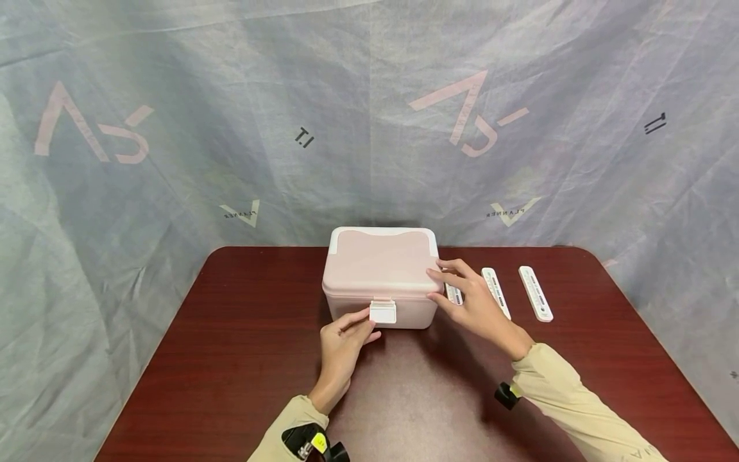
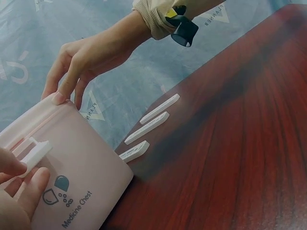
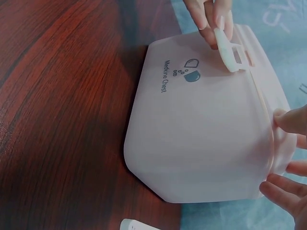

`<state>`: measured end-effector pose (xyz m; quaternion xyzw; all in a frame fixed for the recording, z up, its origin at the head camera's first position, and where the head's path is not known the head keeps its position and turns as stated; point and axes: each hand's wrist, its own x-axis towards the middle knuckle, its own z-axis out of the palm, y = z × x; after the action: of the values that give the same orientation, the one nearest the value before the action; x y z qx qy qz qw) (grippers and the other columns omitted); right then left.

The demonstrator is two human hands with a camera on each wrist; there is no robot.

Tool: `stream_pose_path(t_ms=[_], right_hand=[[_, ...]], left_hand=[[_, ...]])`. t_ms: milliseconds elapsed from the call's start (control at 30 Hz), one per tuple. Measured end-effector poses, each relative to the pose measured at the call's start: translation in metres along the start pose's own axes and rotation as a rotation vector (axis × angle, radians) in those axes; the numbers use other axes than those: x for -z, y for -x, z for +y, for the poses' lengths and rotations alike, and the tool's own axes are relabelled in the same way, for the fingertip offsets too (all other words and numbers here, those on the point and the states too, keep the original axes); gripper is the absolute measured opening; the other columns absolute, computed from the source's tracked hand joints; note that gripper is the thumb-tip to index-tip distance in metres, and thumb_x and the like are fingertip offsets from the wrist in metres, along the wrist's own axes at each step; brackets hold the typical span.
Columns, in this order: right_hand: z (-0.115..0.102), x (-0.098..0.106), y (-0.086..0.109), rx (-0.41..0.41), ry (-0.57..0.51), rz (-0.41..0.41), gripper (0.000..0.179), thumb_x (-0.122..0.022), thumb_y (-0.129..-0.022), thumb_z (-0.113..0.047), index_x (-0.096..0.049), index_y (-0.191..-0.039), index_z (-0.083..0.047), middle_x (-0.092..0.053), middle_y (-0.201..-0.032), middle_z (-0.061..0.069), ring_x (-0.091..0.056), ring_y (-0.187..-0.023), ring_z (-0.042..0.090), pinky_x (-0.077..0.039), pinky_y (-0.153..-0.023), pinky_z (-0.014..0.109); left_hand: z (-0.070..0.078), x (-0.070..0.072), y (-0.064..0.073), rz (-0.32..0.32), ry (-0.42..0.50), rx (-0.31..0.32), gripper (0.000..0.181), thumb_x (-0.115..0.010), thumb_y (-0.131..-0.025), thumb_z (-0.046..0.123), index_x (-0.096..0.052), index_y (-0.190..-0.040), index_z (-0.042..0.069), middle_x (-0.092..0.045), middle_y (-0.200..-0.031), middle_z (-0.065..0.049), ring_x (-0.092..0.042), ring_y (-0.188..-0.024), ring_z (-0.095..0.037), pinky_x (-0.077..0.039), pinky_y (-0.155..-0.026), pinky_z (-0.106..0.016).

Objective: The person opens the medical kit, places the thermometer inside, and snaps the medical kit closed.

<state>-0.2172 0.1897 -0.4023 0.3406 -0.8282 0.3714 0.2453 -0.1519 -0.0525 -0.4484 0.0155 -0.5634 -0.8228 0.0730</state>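
Observation:
A pale pink medicine chest (image 1: 381, 263) with a closed lid stands at the back middle of the table; "Medicine Chest" is printed on its front in both wrist views. My left hand (image 1: 342, 350) is at the front and pinches the white latch (image 3: 227, 51), which is tilted out from the chest. Around the lid's right front corner, my right hand (image 1: 475, 301) grips the edge, thumb (image 2: 60, 98) on the front and fingers over the side.
White thermometer-like strips lie right of the chest: one (image 1: 454, 294) partly hidden beside it, a second (image 1: 495, 293) behind the right hand, a third (image 1: 535, 294) farther right. The dark red table (image 1: 242, 359) meets a grey printed cloth (image 1: 346, 128) at the back.

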Motion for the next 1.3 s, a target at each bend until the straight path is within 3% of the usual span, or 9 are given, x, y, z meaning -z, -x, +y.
stream_pose_path(t_ms=[133,367,533,733,1000,1300], right_hand=[[0.001,-0.001,0.0,-0.001,-0.004,0.002,0.042,-0.081,-0.072,-0.005,-0.069,-0.112,-0.001,-0.058,-0.119,0.017,-0.06,-0.102,0.027,-0.044,-0.088,0.034],[0.004,-0.001,0.001,0.0,-0.007,0.008,0.042,-0.081,-0.072,-0.004,-0.069,-0.113,-0.001,-0.058,-0.119,0.016,-0.059,-0.102,0.028,-0.044,-0.088,0.035],[0.004,0.0,0.0,-0.008,-0.006,0.007,0.042,-0.081,-0.073,-0.004,-0.069,-0.113,-0.002,-0.057,-0.12,0.016,-0.059,-0.104,0.028,-0.043,-0.089,0.03],[0.003,-0.002,0.002,-0.013,-0.003,0.006,0.043,-0.08,-0.073,-0.006,-0.069,-0.114,-0.003,-0.057,-0.121,0.016,-0.059,-0.103,0.026,-0.041,-0.091,0.023],[0.004,0.002,0.006,-0.062,-0.012,-0.021,0.042,-0.079,-0.076,-0.01,-0.068,-0.116,-0.005,-0.056,-0.126,0.012,-0.057,-0.111,0.027,-0.037,-0.097,0.021],[0.001,0.004,0.007,-0.106,-0.016,-0.041,0.042,-0.077,-0.079,-0.012,-0.065,-0.119,-0.005,-0.053,-0.131,0.01,-0.057,-0.107,0.018,-0.043,-0.088,0.025]], left_hand=[[-0.002,0.0,-0.001,0.007,-0.001,-0.005,0.025,-0.064,-0.08,-0.016,-0.066,-0.104,-0.014,-0.065,-0.103,-0.028,-0.063,-0.087,-0.046,-0.055,-0.07,-0.041],[-0.004,-0.002,-0.005,0.02,-0.005,0.001,0.026,-0.066,-0.078,-0.016,-0.065,-0.104,-0.015,-0.064,-0.101,-0.031,-0.067,-0.084,-0.032,-0.055,-0.07,-0.04],[-0.002,-0.002,-0.006,0.019,-0.009,0.006,0.027,-0.067,-0.078,-0.016,-0.066,-0.105,-0.015,-0.064,-0.102,-0.03,-0.068,-0.081,-0.027,-0.055,-0.07,-0.04],[-0.001,-0.001,-0.005,0.021,-0.032,0.024,0.026,-0.066,-0.078,-0.017,-0.066,-0.104,-0.014,-0.065,-0.101,-0.029,-0.067,-0.08,-0.032,-0.056,-0.068,-0.039],[-0.002,-0.001,-0.005,-0.005,-0.04,0.028,0.026,-0.066,-0.079,-0.016,-0.066,-0.104,-0.014,-0.065,-0.099,-0.028,-0.068,-0.077,-0.021,-0.055,-0.069,-0.038],[0.007,0.005,-0.01,-0.019,-0.095,0.059,0.023,-0.067,-0.078,-0.015,-0.067,-0.1,-0.011,-0.066,-0.097,-0.026,-0.066,-0.084,-0.036,-0.056,-0.07,-0.037]])
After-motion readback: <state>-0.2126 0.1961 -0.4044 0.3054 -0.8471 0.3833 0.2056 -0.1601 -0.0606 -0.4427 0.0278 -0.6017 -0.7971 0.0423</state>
